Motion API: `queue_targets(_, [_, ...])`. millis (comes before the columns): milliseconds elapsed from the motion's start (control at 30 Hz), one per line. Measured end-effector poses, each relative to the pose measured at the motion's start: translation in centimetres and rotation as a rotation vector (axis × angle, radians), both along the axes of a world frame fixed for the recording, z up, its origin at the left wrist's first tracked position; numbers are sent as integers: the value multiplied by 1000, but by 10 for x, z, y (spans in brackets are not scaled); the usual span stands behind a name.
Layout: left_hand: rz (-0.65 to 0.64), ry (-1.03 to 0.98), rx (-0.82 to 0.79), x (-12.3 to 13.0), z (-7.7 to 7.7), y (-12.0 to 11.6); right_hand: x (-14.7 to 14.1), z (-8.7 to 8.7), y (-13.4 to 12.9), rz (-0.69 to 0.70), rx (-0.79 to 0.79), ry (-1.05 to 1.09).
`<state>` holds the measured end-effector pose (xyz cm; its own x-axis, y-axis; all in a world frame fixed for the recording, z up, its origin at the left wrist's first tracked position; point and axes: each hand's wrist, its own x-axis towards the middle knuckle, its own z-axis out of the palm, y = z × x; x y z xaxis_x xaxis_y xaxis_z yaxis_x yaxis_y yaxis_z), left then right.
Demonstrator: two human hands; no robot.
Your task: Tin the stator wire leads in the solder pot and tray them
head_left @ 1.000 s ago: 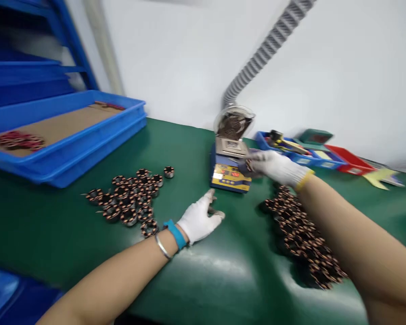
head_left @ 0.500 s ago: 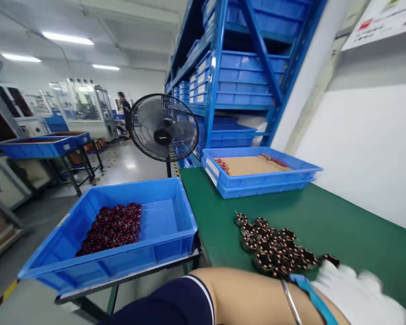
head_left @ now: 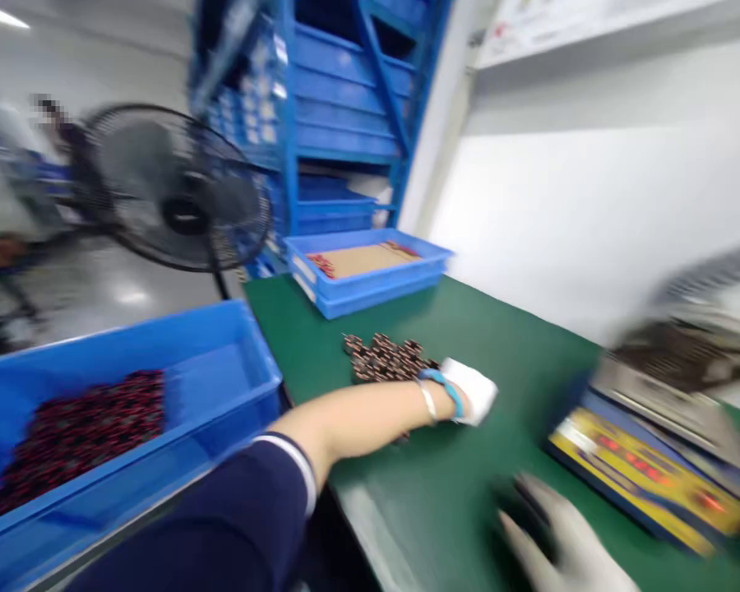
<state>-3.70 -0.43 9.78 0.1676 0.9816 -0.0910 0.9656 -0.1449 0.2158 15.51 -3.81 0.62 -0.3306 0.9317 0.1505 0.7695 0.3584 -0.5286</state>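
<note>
My left hand (head_left: 474,391), in a white glove, reaches across the green bench to the right edge of a pile of ring-shaped copper-wound coils (head_left: 386,358). Its fingers are hidden or blurred, so I cannot make out whether it holds a coil. A blue band and a silvery bangle circle that wrist. At the lower right is my right hand (head_left: 571,543), gloved too and smeared by motion. Its thumb and fingers curl around a dark object (head_left: 534,518), too blurred to name, low over the bench.
A blue crate (head_left: 222,329) with dark red-edged coils stands at left. Stacked blue trays (head_left: 370,288) sit at the bench's back. To the right is a device with a yellow panel (head_left: 647,473) and red digits. A fan (head_left: 182,189), shelving (head_left: 289,123) and a person (head_left: 77,156) are beyond.
The view has swung right, bringing the yellow-panelled device and my right hand into sight. My left hand still lies by the coil pile, with more of its arm showing.
</note>
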Motion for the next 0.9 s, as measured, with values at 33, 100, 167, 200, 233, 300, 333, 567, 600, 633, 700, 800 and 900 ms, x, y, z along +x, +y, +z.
queue_targets(33, [-19,-8,17,7,-6,-5,6,-1,-6,-47,-42,8])
queue_targets(100, [-53,-33,36,19,-18,-12,11,0,-13,-38,-95,40])
queue_targets(167, [-55,-54,58,28,-28,-17,14,2,-10,-121,-130,65])
queue_targets(200, [-32,-57,73,31,-32,-20,15,3,-7,-143,-143,72])
queue_targets(233, [-13,-58,81,34,-36,-22,16,3,-5,-160,-144,78])
queue_targets(300, [58,-80,83,39,-44,-26,19,2,-3,-170,-138,86])
queue_targets(333, [44,-100,68,41,-49,-26,20,1,-2,-168,-128,89])
queue_targets(567, [-83,-191,29,50,-78,-18,26,1,0,-75,-72,69])
queue_targets(600, [-51,-181,31,51,-78,-18,27,0,1,-66,-71,67])
queue_targets(633, [-22,-171,27,53,-78,-18,28,0,2,-56,-67,68])
queue_targets(700, [26,-150,23,56,-76,-19,30,-2,4,-32,-41,74])
queue_targets(800, [69,-114,28,60,-76,-20,29,-3,5,-1,21,33])
queue_targets(900, [62,-98,33,60,-77,-20,29,1,7,15,60,-146])
